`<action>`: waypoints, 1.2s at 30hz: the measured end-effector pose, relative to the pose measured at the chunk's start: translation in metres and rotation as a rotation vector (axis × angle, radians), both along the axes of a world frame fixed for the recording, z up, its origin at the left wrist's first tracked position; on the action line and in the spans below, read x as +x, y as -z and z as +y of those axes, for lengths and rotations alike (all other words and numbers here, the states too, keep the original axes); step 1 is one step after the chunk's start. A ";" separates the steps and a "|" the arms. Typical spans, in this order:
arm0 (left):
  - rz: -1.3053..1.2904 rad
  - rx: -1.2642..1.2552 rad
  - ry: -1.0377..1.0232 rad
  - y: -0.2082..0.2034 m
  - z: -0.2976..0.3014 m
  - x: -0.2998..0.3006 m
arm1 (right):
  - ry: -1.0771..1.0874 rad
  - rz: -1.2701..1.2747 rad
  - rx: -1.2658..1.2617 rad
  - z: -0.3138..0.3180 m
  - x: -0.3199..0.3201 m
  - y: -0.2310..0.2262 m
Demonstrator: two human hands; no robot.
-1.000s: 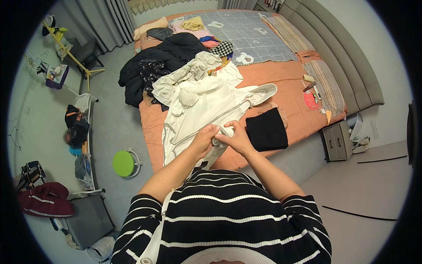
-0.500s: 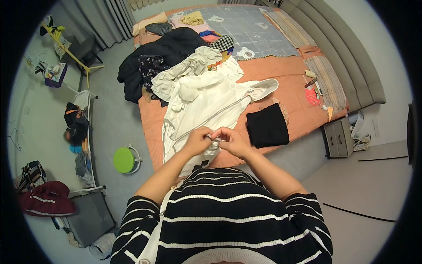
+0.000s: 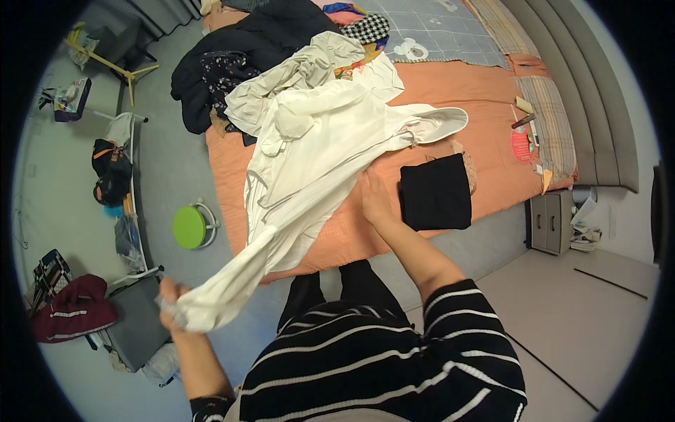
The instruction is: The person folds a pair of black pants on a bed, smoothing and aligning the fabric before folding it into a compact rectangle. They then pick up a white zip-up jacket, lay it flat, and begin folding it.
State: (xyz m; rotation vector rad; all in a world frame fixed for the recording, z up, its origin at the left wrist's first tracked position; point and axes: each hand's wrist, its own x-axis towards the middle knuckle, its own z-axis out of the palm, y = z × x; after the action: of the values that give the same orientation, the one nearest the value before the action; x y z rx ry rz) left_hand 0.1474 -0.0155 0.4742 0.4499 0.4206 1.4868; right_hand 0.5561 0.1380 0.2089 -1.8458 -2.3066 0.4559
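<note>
A white hooded jacket (image 3: pixel 309 165) lies spread over the near side of the bed, its brimmed hood (image 3: pixel 446 123) toward the right. My left hand (image 3: pixel 171 301) grips the end of one sleeve out past the bed's edge at lower left, and the sleeve stretches taut from there to the jacket's body. With fingers extended, my right hand (image 3: pixel 374 197) lies on the orange sheet at the jacket's right edge; whether its fingertips touch the cloth is hard to tell. Just right of that hand rests a folded black garment (image 3: pixel 436 193).
Behind the jacket are a crumpled off-white garment (image 3: pixel 295 77), a black padded jacket (image 3: pixel 260 42) and a checked cloth (image 3: pixel 365 28). A green stool (image 3: pixel 190 227) stands left of the bed, near a clothes rack (image 3: pixel 133 197). A grey nightstand (image 3: pixel 550 221) is at right.
My hands, together at the cloth before, are now apart. The left has drawn a sleeve down to the lower left; the right has moved onto the sheet beside the jacket. My view has shifted.
</note>
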 end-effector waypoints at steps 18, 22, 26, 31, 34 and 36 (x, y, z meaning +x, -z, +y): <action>-0.152 0.053 0.183 -0.025 0.012 0.045 | -0.478 -0.112 -0.313 0.118 0.110 0.013; -0.127 -0.526 -0.179 0.140 -0.084 0.001 | -0.596 -0.479 -0.478 0.088 0.176 -0.004; 0.015 -0.946 -0.017 0.210 -0.042 0.053 | -0.543 -0.536 -0.427 0.080 0.188 0.002; 0.001 -1.023 -0.208 0.276 0.004 0.042 | -0.120 -0.237 -0.483 0.097 0.196 0.021; 0.094 -1.163 -0.340 0.318 0.018 0.038 | 0.035 -0.126 -0.422 0.113 0.202 0.038; 0.246 -1.409 -0.388 0.340 0.019 0.042 | 0.054 -0.119 -0.221 0.114 0.188 0.044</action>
State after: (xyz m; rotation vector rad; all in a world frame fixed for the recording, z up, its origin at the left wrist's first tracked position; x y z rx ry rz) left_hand 0.1896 0.0037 0.1340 -0.6167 1.6416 1.1364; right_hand 0.7445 0.2520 0.1650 -2.0832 -2.3586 0.6329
